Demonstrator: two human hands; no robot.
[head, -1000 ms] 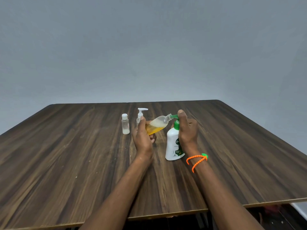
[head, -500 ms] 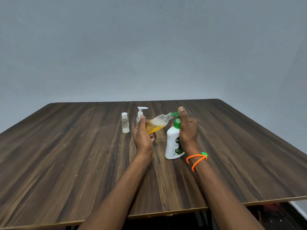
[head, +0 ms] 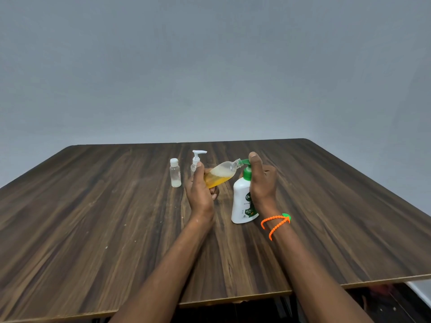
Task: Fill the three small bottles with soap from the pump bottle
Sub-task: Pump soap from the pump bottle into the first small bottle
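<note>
Hidden: left hand (head: 201, 194) fingers wrap tilted bottle (head: 221, 175), base covered; right hand (head: 262, 183) fingers pressing pump bottle (head: 243, 201).
Surface: wooden table (head: 93, 217), grey wall at 12 o'clock.

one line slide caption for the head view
Left hand tilts clear bottle to green pump spout; right hand presses it.
</note>
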